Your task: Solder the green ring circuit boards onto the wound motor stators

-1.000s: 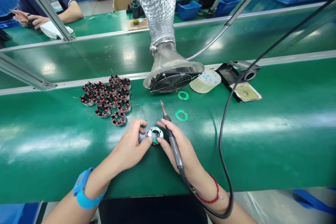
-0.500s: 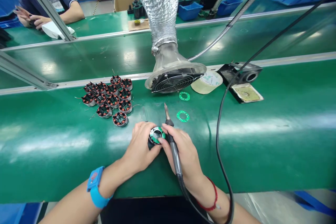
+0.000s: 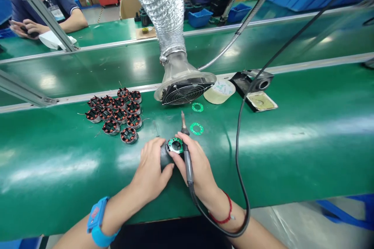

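Observation:
My left hand [image 3: 150, 167] is curled round a dark grey cylindrical piece [image 3: 166, 156] on the bench. At its upper right sits a green ring-shaped circuit board [image 3: 175, 145] with a dark round opening. My right hand [image 3: 198, 163] holds a soldering iron [image 3: 188, 165], tip pointing away from me, above the bench and apart from the board. The right thumb and fingertips also touch the board's edge. Two loose green ring boards [image 3: 196, 128] lie beyond the right hand. Several copper-wound motor stators [image 3: 119, 115] stand grouped at the left.
A fume extractor hood [image 3: 185, 85] with a foil duct hangs ahead. Behind it are a tape roll [image 3: 219, 92] and a soldering iron stand [image 3: 257, 83] with a sponge tray [image 3: 262, 102]. The iron's black cable [image 3: 238, 144] loops at the right. Two people sit across the bench.
My view has shifted, moving the bench items leftward in the picture. The board and cylindrical piece have turned, showing more of the cylinder's side. Both hands keep their holds.

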Available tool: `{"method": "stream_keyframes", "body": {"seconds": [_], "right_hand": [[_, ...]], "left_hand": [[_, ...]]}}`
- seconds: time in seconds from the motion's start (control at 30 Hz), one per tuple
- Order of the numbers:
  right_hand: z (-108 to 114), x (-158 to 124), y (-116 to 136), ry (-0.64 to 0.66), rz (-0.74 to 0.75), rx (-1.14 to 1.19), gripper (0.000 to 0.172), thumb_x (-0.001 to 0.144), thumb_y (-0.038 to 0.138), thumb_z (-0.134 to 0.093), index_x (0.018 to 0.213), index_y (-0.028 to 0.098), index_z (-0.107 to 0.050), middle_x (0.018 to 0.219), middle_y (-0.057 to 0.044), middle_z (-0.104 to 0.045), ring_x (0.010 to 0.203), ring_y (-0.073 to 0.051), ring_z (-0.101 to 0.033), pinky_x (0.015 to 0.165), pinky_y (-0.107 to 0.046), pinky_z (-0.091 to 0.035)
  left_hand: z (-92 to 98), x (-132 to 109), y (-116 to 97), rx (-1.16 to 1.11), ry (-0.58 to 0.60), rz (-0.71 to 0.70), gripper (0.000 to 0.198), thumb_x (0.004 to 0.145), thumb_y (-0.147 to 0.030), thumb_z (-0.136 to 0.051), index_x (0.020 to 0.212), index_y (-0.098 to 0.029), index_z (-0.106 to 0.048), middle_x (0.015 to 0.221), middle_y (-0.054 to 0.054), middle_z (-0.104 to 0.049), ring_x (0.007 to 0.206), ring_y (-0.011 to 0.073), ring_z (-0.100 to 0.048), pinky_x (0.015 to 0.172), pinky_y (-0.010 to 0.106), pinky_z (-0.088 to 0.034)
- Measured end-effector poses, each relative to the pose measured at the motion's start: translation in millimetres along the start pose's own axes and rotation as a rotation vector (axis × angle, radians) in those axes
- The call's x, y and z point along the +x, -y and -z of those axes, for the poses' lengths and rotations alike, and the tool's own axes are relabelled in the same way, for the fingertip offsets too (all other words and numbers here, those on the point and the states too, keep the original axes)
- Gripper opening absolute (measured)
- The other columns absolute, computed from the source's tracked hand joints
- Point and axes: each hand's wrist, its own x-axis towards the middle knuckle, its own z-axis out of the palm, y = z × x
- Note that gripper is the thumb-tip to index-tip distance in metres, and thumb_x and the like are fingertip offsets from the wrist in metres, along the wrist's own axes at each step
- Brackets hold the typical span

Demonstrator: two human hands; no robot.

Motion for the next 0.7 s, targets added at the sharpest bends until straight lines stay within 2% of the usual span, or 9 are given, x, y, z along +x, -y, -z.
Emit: {"method": "stream_keyframes", "body": {"seconds": [0.2,0.33,0.5,0.6,0.7], "right_hand": [[0,0,-1,-0.025,-0.052,0.028,0.043,0.088,0.03,-0.056,0.128,0.021,-0.044,0.11,-0.01,-0.062,0.098,-0.023,-0.059,0.084,-0.04,-0.052],[0,0,0,-0.01,-0.03,0.04,0.043,0.089,0.026,-0.055,0.13,0.021,-0.043,0.112,-0.01,-0.061,0.1,-0.023,-0.059,0.084,-0.039,-0.052],[2,1,-2,0.044,-0.023,0.068,0.044,0.089,0.026,-0.054,0.131,0.021,-0.041,0.118,-0.01,-0.061,0.106,-0.024,-0.059,0.088,-0.04,-0.052],[6,0,-1,0.079,-0.062,0.123,0.047,0.088,0.027,-0.054,0.133,0.023,-0.038,0.124,-0.009,-0.058,0.113,-0.023,-0.057,0.093,-0.04,-0.05],[10,-1,-1,0.018,-0.09,0.132,0.046,0.088,0.026,-0.052,0.133,0.023,-0.039,0.125,-0.009,-0.058,0.114,-0.023,-0.057,0.095,-0.042,-0.048]], "left_hand": [[-2.9,-1,-2,-0.007,0.059,-0.011,0.057,0.082,-0.012,-0.05,0.136,-0.016,-0.032,0.135,0.012,-0.045,0.123,0.0264,-0.037,0.105,0.048,-0.032],[-0.1,2,1,-0.04,0.049,-0.055,0.051,0.08,-0.008,-0.049,0.13,-0.017,-0.042,0.128,0.01,-0.051,0.118,0.024,-0.042,0.103,0.043,-0.036],[3.4,9,10,0.032,0.018,-0.099,0.038,0.084,-0.012,-0.049,0.121,-0.017,-0.047,0.122,0.01,-0.056,0.113,0.0254,-0.047,0.099,0.046,-0.037],[0.3,12,14,0.06,0.014,-0.092,0.048,0.083,-0.017,-0.054,0.128,-0.015,-0.039,0.131,0.013,-0.049,0.12,0.028,-0.042,0.101,0.05,-0.034],[-6.5,16,14,0.064,0.041,-0.121,0.064,0.082,-0.021,-0.057,0.137,-0.016,-0.026,0.136,0.016,-0.042,0.124,0.03,-0.039,0.102,0.052,-0.034]]}}
